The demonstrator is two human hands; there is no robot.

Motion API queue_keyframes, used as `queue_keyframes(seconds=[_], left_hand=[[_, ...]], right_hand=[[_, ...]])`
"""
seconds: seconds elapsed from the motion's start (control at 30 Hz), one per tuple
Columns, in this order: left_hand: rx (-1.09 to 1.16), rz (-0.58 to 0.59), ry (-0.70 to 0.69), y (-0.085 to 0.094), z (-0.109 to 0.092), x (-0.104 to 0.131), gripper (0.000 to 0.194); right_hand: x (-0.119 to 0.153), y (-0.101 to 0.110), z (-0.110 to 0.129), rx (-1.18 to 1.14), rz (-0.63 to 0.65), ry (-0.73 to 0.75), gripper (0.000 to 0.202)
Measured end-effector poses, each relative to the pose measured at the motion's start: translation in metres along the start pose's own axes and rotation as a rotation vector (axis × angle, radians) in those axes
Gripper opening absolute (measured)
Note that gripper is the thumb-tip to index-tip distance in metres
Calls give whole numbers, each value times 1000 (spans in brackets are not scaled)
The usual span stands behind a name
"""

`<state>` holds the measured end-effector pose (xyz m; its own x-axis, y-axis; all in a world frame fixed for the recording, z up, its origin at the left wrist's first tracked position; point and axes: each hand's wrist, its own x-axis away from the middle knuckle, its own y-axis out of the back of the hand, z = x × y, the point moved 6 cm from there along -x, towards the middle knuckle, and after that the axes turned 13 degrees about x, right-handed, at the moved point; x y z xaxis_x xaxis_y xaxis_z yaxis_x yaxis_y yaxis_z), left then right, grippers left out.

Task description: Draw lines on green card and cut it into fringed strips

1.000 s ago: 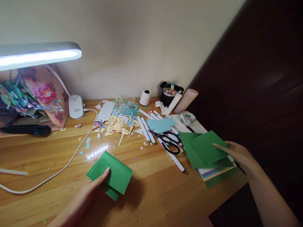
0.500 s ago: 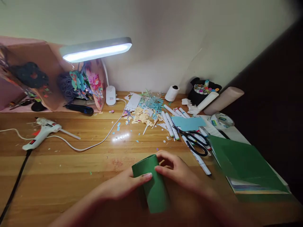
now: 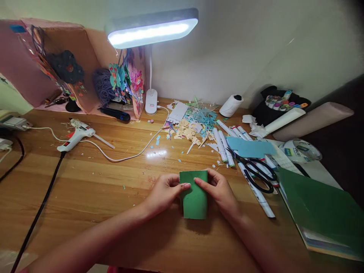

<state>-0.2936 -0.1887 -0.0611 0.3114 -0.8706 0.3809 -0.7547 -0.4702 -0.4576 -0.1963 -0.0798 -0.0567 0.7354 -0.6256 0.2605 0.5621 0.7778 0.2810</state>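
Observation:
A piece of green paper (image 3: 195,203), bent over into a loop or fold, is held up just above the near middle of the wooden table. My left hand (image 3: 167,191) grips its left edge, thumb on the front face and fingers behind. On the other edge, my right hand (image 3: 220,189) pinches it the same way, with its thumb near the top. Both thumbtips lie close to each other on the paper. Most of the fingers behind the sheet are hidden. Black-handled scissors (image 3: 257,170) lie to the right of my right hand.
White markers (image 3: 224,148) and a light blue paper strip (image 3: 250,147) lie by the scissors. Green sheets (image 3: 321,208) are stacked at right. Paper scraps (image 3: 193,125) cover the back middle. A glue gun (image 3: 75,138) with cords rests at left, below a lit lamp (image 3: 153,28).
The green paper has turned from slanted to nearly upright and looks flatter, its open top edge no longer showing. Both hands stay on it. The head view has shifted left and down.

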Motion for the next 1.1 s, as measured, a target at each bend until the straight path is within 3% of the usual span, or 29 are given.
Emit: queue_keyframes(seconds=[0.43,0.83,1.1], left_hand=[[112,131,98,-10,1,1,43],[112,163,176,-6,9,-3,44],[148,163,194,-5,8,-3,40]], right_hand=[[6,2,-8,-33,51,-95,38],[6,1,-9,-12,71,-142,36],[2,5,-7,52,86,-64,35]])
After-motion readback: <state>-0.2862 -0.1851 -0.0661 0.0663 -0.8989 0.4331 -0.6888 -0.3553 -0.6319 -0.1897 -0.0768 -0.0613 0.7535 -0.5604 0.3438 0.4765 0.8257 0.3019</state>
